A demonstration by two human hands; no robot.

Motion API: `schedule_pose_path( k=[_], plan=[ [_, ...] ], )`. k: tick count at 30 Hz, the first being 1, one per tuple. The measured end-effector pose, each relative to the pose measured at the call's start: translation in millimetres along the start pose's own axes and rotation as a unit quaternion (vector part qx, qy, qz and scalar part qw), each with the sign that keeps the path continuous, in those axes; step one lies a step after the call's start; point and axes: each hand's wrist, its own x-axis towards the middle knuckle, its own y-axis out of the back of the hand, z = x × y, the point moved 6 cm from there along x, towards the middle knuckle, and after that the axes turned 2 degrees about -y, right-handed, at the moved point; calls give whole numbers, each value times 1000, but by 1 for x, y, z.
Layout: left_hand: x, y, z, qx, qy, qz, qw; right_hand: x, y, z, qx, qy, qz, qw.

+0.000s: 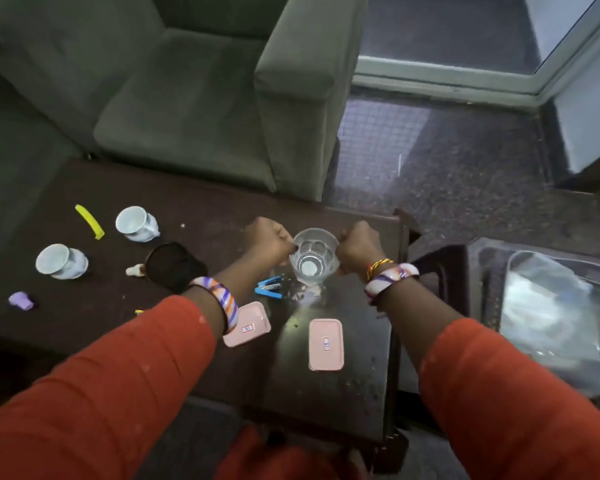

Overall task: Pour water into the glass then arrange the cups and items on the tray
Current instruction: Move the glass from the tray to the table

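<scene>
A clear ribbed glass [314, 258] stands on the dark table [194, 202], towards its right end. My left hand [269, 240] and my right hand [357, 247] are both closed against its sides, one on each flank. I cannot tell whether there is water in it. Two white cups [137, 224] [61, 261] sit apart at the left of the table, mouths turned towards the camera. Two pink lidded boxes [248, 323] [326, 344] lie near the front edge. No tray is clearly visible.
On the table lie a yellow clip [90, 221], a purple item [21, 301], a black pouch [174, 266] and a blue stapler [269, 287]. A grey sofa [194, 109] stands behind. A glass side table [548, 306] stands at the right.
</scene>
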Motion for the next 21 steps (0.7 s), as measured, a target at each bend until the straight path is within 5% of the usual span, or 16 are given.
schedule_pose_path(
  k=[14, 18, 21],
  plan=[
    [53, -42, -55, 49, -3, -84, 995, 46, -64, 44, 96, -80, -46, 991],
    [22, -33, -27, 121, -89, -22, 988, 10, -43, 33, 60, -31, -21, 997],
    [-26, -46, 16, 124, -216, -93, 964, -36, -6, 25, 11, 47, 16, 999]
  ],
)
